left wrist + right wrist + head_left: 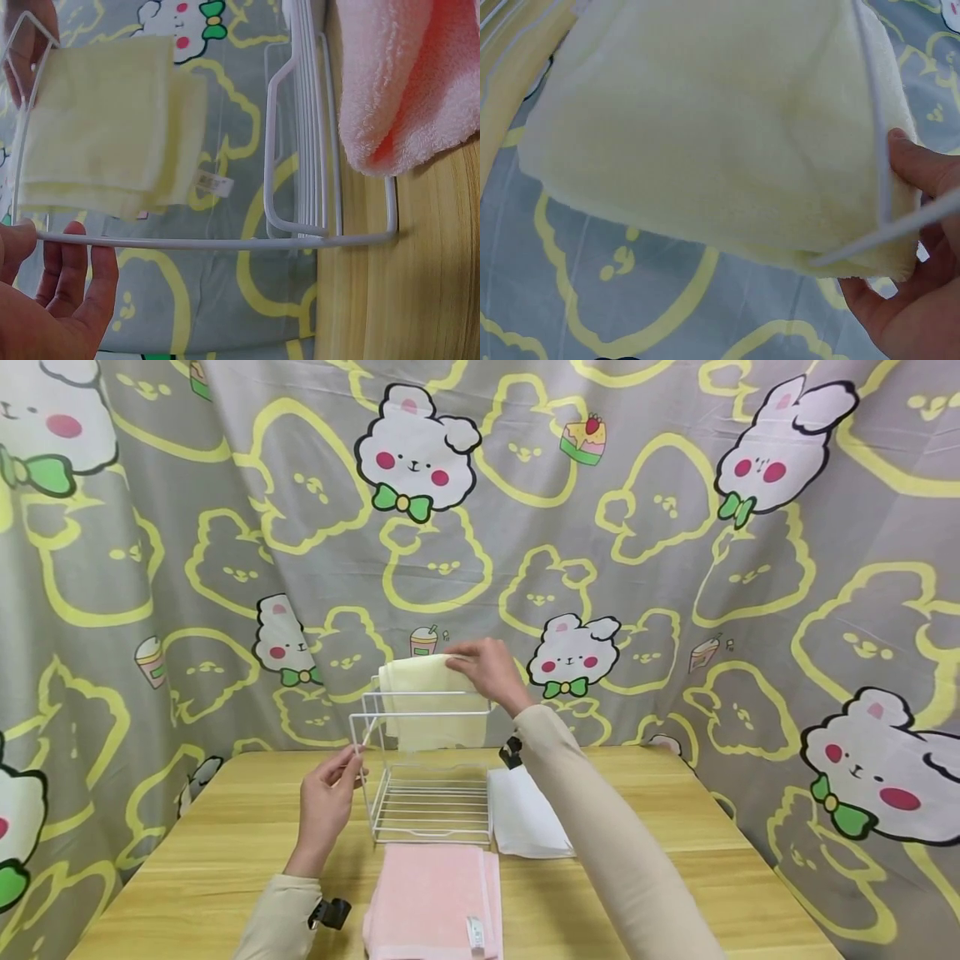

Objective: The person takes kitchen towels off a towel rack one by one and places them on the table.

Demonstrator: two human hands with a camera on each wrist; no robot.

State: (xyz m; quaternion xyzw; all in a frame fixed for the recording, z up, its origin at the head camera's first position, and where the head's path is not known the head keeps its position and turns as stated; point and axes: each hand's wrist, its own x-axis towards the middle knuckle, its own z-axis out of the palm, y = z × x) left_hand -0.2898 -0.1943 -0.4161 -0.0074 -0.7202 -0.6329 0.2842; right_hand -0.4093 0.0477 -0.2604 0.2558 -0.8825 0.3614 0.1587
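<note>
A white wire rack (412,714) stands on the table, with upper bars and a slatted lower shelf. My left hand (330,793) holds its left upright between thumb and fingers, as the left wrist view shows at the thin rod (202,244). At the rack's back, a folded pale yellow towel (435,681) hangs at the level of the upper bars, with a small tag (214,184). My right hand (491,675) pinches the towel's upper right corner, thumb on one face and fingers behind (922,300). Whether the towel rests on a bar is hard to tell.
A folded pink towel (431,893) with a white label lies in front of the rack. To the rack's right is a folded white cloth (528,814), partly behind my right forearm. A patterned curtain (480,568) hangs close behind the wooden table (247,827).
</note>
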